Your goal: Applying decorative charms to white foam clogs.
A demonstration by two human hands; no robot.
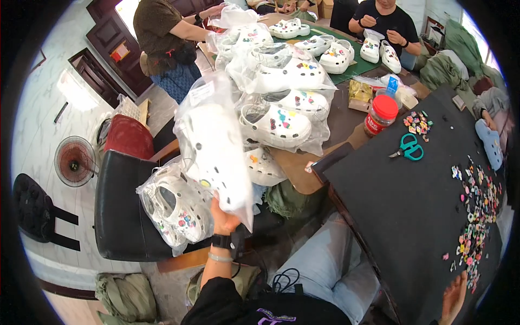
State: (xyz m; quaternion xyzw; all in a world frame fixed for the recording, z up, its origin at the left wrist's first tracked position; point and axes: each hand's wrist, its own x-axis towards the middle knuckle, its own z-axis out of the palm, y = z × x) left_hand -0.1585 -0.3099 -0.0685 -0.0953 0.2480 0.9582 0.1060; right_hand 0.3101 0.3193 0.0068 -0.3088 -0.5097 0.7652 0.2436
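My left hand (225, 221) is closed on the lower end of a white clog (214, 149) in a clear plastic bag, held up and smeared by motion. Just beside it, more bagged white clogs (181, 208) with colourful charms lie on a black chair. At the lower right, my right hand (454, 295) rests at the black table's edge, its fingers stretched out beside a spread of small colourful shoe charms (476, 216). I see nothing held in it.
Bagged clogs (292, 73) are piled on the brown table, with loose clogs on a green mat (352, 70) behind. Teal-handled scissors (409, 148) and a red-lidded jar (381, 115) sit to the right. Other people (387, 21) work around the table; a blue clog (488, 143) is at far right.
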